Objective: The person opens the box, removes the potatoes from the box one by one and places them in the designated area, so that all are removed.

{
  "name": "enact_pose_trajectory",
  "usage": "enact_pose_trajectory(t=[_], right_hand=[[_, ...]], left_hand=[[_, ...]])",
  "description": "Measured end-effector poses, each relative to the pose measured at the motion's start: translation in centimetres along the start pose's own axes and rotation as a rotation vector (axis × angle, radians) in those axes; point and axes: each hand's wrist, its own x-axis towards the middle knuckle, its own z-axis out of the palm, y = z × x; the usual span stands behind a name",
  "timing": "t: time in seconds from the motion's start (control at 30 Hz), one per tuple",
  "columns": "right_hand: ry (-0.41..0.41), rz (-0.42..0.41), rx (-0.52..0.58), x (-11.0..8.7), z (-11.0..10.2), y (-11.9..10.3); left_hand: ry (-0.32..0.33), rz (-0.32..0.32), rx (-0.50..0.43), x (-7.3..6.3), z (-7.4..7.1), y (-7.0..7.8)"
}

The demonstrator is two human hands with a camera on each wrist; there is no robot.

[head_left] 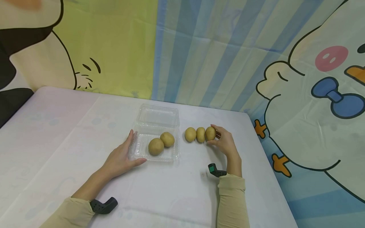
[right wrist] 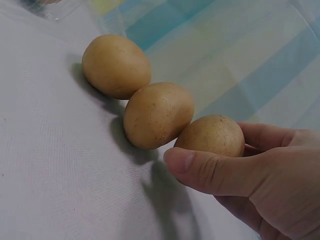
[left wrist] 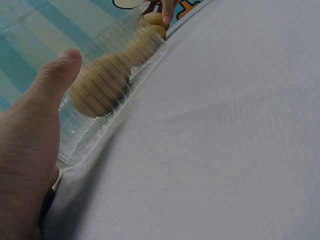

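Note:
A clear plastic clamshell box [head_left: 138, 144] lies with its lid folded back, and two potatoes [head_left: 156, 146] sit in its base. My left hand [head_left: 121, 160] is at the box's near left corner, fingers extended along the left side and thumb stretched along the front wall. In the left wrist view the thumb [left wrist: 60, 70] rests against the ribbed wall of the box [left wrist: 110, 65]. To the right, three potatoes stand in a row. My right hand [head_left: 225, 141] grips the rightmost potato [right wrist: 212, 135] between thumb and fingers. Beside it are the middle potato [right wrist: 159, 115] and the left potato [right wrist: 116, 66].
The box's open lid [head_left: 158, 115] extends toward the back of the table. A white cloth [head_left: 171, 196] covers the table, and a printed curtain [head_left: 199, 53] with cartoon figures hangs behind it. Each wrist carries a black strap device [head_left: 104, 205].

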Motion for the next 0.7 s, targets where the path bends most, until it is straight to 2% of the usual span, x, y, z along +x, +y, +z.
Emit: enact_pose_trajectory(t=[0.7], right_hand=[[-0.033,0.047,-0.030,-0.04,0.37,0.28]], left_hand=[[0.001,0.011,-0.003,0.01,-0.02,-0.03]])
